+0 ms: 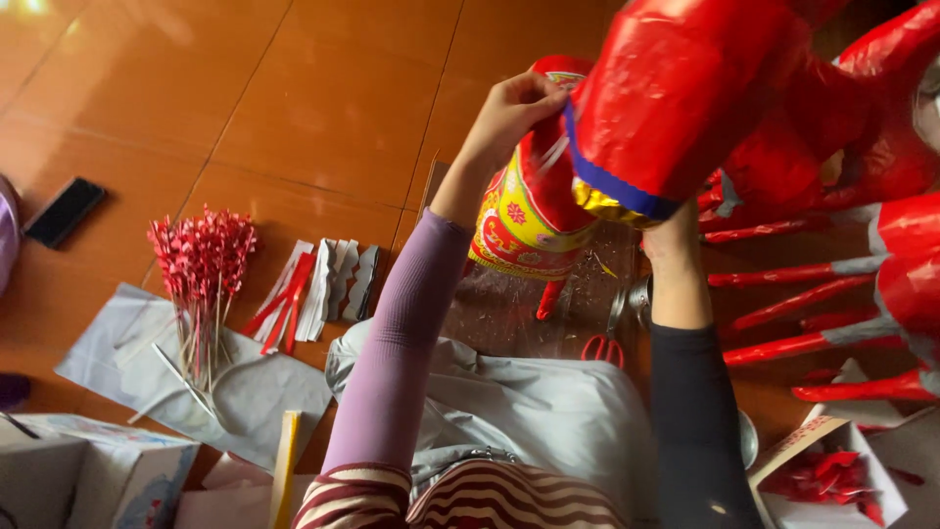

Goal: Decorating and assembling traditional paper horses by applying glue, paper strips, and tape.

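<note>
Gripping the red paper figure [676, 108] at its blue band, our left hand [509, 113] is pinching with clenched fingers; our right hand [671, 235] is underneath it, its fingers hidden. Red-handled scissors [604, 348] are lying below.

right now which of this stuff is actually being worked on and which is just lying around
In hand:
- left hand gripping the top edge of the red and yellow printed covering
- right hand under the big red paper figure with its blue and gold band

Lying about:
- red-handled scissors
- bundle of red-tipped sticks
- cut paper strips
- black phone
- box of red pieces
</note>
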